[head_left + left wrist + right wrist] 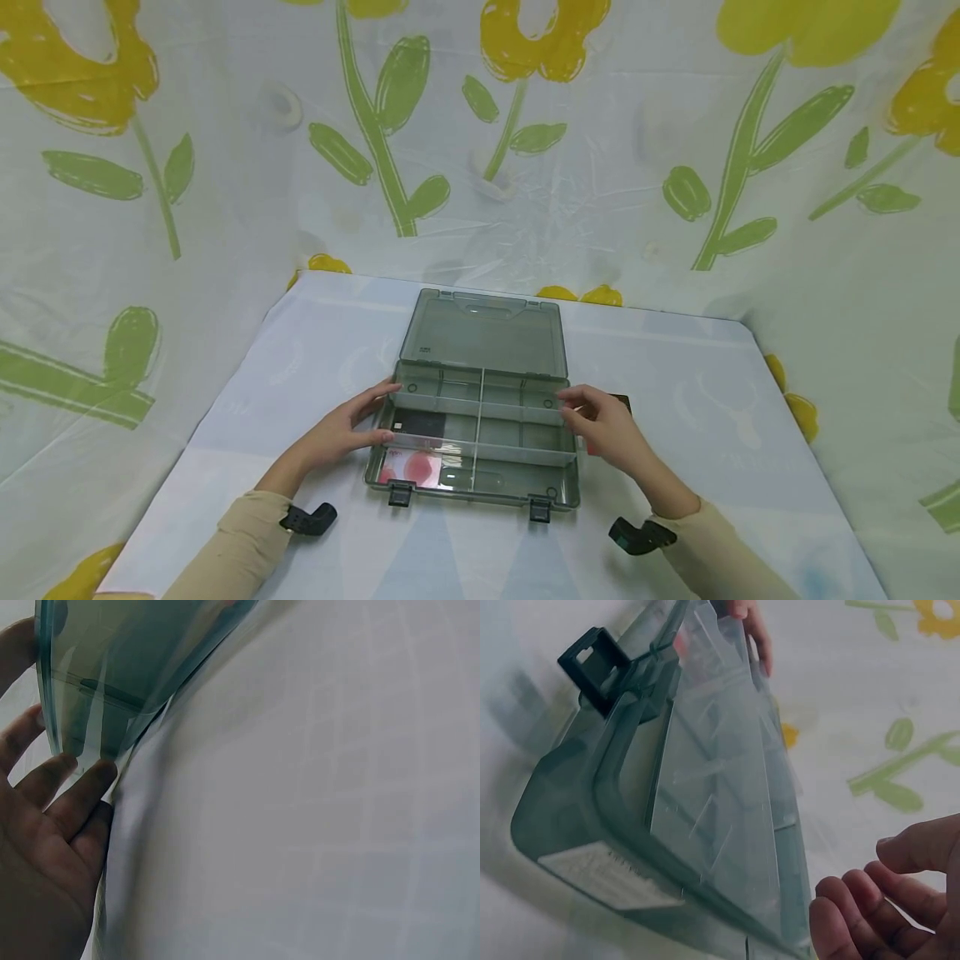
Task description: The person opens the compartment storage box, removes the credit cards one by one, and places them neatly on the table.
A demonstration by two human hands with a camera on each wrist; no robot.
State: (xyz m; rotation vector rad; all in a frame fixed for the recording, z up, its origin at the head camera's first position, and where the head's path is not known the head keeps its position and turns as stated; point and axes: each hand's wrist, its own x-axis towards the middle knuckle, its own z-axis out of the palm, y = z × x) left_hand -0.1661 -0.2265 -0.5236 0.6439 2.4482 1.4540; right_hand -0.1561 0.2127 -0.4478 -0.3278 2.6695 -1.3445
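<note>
A translucent grey-green divided box point(525, 454) lies with its lid point(483, 333) folded back. A dark card point(420, 423) is in its left middle compartment, and a white card with pink-red circles point(411, 467) is in the front left one. My left hand point(348, 429) rests on the box's left side; the left wrist view shows its fingertips point(105, 771) against the box wall. Over the right edge is my right hand point(603, 421), fingers bent. In the right wrist view its thumb stands apart from the fingers, with nothing between them.
Partly hidden by the right hand, a black and red item point(621, 402) lies right of the box. Two black latches point(401, 494) hang at the box's front. A pale patterned cloth point(690, 500) covers the table, and a flowered curtain point(585, 192) surrounds it.
</note>
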